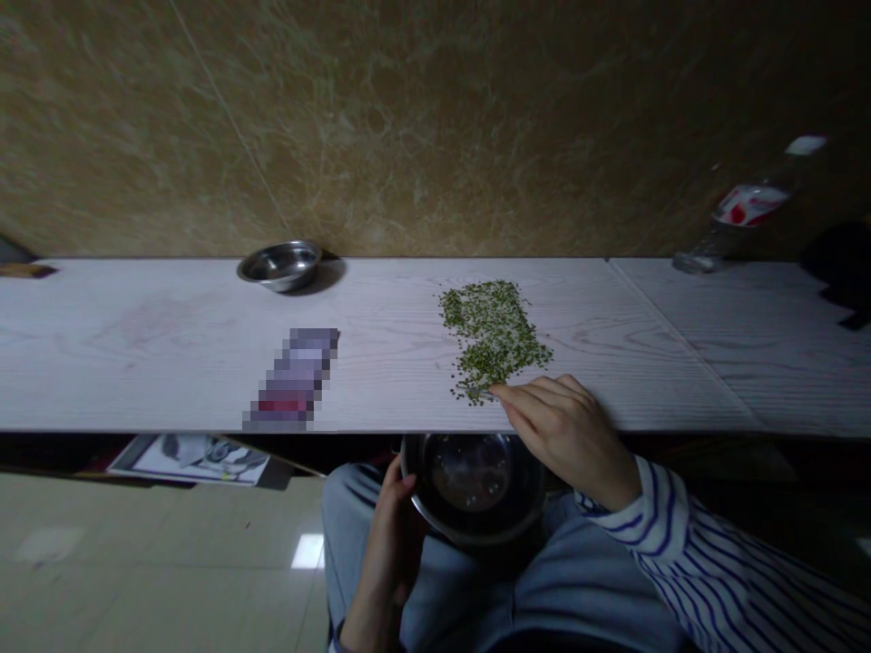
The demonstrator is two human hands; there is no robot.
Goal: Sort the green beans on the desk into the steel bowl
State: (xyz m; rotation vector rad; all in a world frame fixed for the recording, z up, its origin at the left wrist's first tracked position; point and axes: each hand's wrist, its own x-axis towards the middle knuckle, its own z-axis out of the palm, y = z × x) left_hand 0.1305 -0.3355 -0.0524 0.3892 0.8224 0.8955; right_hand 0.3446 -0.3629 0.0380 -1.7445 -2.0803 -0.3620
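Observation:
A heap of small green beans (494, 334) lies spread on the pale wooden board (170, 363). My right hand (568, 435) rests at the heap's near edge, fingers held together and stretched flat toward the beans, touching a few at the board's front edge. Below the edge, on my lap, sits a steel bowl (476, 485) with a few beans inside. My left hand (391, 526) grips the bowl's left rim.
A second steel bowl (280, 265) stands empty at the back of the board near the wall. A blurred-out flat object (292, 379) lies left of the beans. A plastic bottle (745, 213) leans at the far right. Papers (190, 458) lie on the floor.

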